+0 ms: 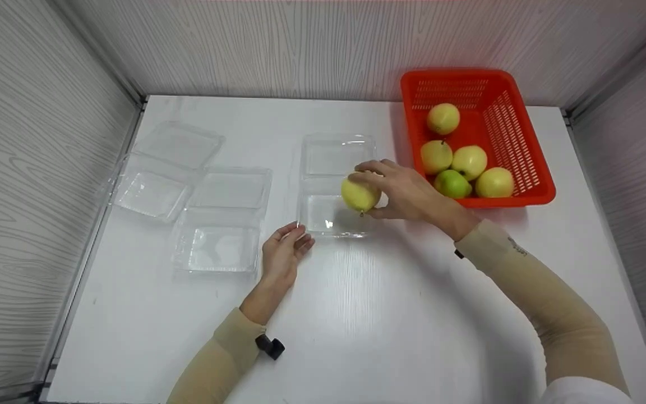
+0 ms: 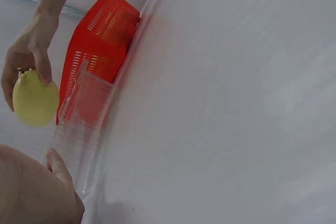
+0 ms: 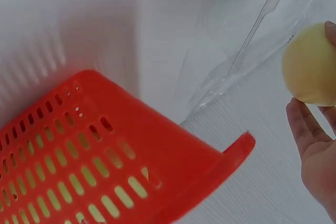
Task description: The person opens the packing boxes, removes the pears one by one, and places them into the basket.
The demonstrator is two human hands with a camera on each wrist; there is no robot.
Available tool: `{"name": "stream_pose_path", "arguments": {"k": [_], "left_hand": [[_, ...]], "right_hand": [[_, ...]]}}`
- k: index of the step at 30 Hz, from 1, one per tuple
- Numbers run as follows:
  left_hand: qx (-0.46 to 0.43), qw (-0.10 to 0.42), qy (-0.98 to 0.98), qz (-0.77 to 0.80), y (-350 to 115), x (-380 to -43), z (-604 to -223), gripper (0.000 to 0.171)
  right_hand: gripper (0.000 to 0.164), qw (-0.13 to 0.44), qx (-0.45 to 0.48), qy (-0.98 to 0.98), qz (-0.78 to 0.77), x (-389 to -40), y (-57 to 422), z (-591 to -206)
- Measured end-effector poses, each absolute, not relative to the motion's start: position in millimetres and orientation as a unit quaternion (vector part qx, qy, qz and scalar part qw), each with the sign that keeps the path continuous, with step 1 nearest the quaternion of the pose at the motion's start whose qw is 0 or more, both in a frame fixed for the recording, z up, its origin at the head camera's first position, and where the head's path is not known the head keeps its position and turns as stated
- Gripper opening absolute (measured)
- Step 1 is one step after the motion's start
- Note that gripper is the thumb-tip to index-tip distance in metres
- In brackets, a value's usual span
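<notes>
My right hand (image 1: 404, 191) grips a round yellow pear (image 1: 360, 193), its short stem pointing toward me. The pear is held over the front half of an opened clear plastic clamshell box (image 1: 338, 157). My left hand (image 1: 285, 252) pinches the near left corner of that box between thumb and fingers. In the left wrist view the pear (image 2: 35, 100) hangs above the box (image 2: 79, 140), gripped from above. The right wrist view shows the pear (image 3: 312, 66) at the right edge, with fingertips under it and part of the hand cut off.
At the back right stands a red slotted basket (image 1: 533, 151) with several yellow fruits (image 1: 443, 119) and a greener one (image 1: 452, 183) inside. Two more opened clear boxes (image 1: 225, 188) (image 1: 174, 146) lie on the left of the white table (image 1: 356, 336). Wood-grain panels surround the back and sides.
</notes>
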State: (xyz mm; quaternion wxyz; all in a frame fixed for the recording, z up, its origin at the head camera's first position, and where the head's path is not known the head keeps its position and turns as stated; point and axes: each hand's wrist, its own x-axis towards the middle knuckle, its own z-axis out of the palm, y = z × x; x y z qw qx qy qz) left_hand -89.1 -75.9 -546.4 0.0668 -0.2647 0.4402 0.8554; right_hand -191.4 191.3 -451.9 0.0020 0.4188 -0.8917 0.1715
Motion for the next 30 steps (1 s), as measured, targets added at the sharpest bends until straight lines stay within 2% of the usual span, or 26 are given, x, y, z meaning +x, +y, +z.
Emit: {"name": "stream_pose_path", "arguments": {"k": [9, 17, 24, 30], "left_hand": [[-0.26, 0.066, 0.441, 0.857, -76.2, -89.7, -547.0, 0.022], [-0.269, 0.065, 0.442, 0.853, -75.2, -89.6, -546.2, 0.024], [-0.272, 0.063, 0.436, 0.856, -75.3, -89.5, -546.0, 0.024], [-0.268, 0.067, 0.438, 0.855, -75.1, -88.4, -545.3, 0.022]], "right_hand": [[0.07, 0.034, 0.411, -0.897, 0.16, -193.4, 217.7, -430.8], [0.07, 0.021, 0.369, -0.913, 0.174, -194.8, 242.7, -410.5], [0.071, 0.039, 0.354, -0.918, 0.175, -198.6, 264.6, -398.2], [0.07, 0.01, 0.318, -0.931, 0.177, -200.4, 283.2, -392.5]]}}
